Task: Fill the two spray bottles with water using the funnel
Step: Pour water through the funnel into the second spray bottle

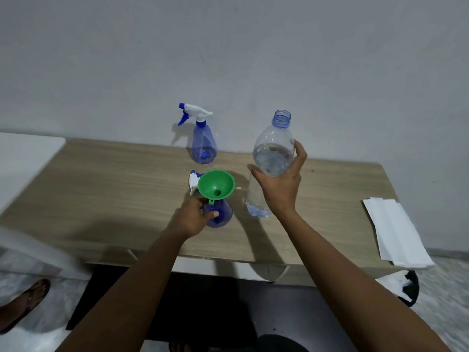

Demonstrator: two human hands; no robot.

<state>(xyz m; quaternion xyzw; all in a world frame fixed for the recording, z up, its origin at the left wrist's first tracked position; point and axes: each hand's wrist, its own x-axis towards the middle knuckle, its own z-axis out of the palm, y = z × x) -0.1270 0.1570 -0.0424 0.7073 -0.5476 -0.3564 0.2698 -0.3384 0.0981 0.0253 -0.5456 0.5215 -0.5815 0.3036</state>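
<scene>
Pour pending, by my reading: my left hand (196, 217) curls round the open spray bottle (220, 214) under the green funnel (216, 184) seated in its neck. Right of the funnel, my right hand (279, 186) wraps the uncapped water bottle (272, 153), long axis near upright, mouth up. Next, I judge: tip that mouth leftward over the funnel. The second spray bottle (204, 146) stands behind the funnel.
</scene>
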